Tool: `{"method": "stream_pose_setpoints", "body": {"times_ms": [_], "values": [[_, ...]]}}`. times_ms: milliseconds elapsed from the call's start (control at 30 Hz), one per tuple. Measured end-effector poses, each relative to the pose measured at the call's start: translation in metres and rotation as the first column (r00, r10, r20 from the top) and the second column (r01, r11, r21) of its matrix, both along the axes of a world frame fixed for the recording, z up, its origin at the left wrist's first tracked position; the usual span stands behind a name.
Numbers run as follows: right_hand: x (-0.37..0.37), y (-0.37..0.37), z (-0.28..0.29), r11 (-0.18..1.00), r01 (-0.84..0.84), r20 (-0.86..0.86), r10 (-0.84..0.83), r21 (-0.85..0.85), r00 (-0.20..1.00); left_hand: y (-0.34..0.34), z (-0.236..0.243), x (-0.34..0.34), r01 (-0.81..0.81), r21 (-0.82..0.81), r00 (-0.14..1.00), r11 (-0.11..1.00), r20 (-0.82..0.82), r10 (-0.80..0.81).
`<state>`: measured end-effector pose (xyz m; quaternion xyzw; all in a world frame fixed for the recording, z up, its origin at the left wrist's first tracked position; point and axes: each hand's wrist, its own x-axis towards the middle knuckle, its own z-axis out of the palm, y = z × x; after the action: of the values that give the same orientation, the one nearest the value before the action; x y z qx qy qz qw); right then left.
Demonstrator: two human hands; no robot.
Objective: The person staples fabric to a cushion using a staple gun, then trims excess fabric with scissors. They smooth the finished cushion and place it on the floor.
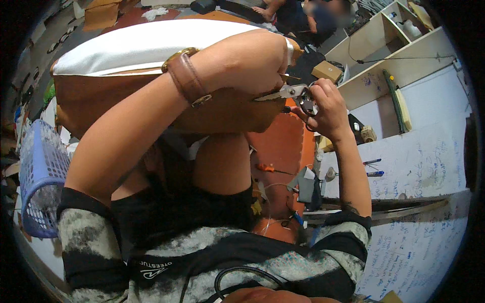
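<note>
Across my lap lies a large brown cushion-like piece (222, 113) with white fabric (131, 48) along its top. My left forearm reaches over it, with a brown leather strap at the wrist. My left hand (280, 60) is bent down at the piece's right end; its fingers are mostly hidden. A short thin piece sticks out beside them. My right hand (326, 106) is closed on the handles of metal scissors (290, 92). Their blades point left, close below my left hand and in front of the brown surface. Whether they touch it, I cannot tell.
A blue-purple plastic basket (43, 177) stands at the left. An orange-handled screwdriver (270, 168) lies on a reddish-brown surface. Pens (375, 173) rest on the white, written-on board at right, near a pale shelf frame (404, 60). Another person (323, 20) sits at the far side.
</note>
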<state>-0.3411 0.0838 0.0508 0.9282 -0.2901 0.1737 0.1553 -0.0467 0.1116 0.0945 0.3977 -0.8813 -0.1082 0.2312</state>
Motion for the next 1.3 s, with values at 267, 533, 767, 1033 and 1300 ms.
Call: {"method": "stream_pose_setpoints", "body": {"times_ms": [267,533,767,1033,1300], "values": [[0.003,0.002,0.008,0.993,-0.012,-0.067,0.003,-0.121,0.998,-0.001,-0.001,-0.002,0.004,-0.05,1.0,0.999,-0.015,-0.005],[-0.001,0.013,0.007,0.992,0.125,-0.176,-0.128,-0.025,0.976,0.0,-0.006,-0.002,-0.037,-0.083,0.998,0.996,-0.063,0.032],[0.02,0.021,0.002,0.99,0.038,-0.092,-0.051,-0.135,0.994,0.008,0.005,-0.004,-0.127,0.084,0.99,0.988,-0.052,0.131],[0.043,0.032,0.008,0.989,0.021,-0.135,-0.041,-0.146,0.99,0.012,-0.004,-0.002,-0.21,0.052,0.956,0.976,-0.197,0.217],[0.054,0.045,-0.009,0.983,0.062,-0.096,-0.079,-0.17,0.992,0.037,-0.01,-0.015,-0.344,-0.043,0.851,0.938,-0.437,0.292]]}}
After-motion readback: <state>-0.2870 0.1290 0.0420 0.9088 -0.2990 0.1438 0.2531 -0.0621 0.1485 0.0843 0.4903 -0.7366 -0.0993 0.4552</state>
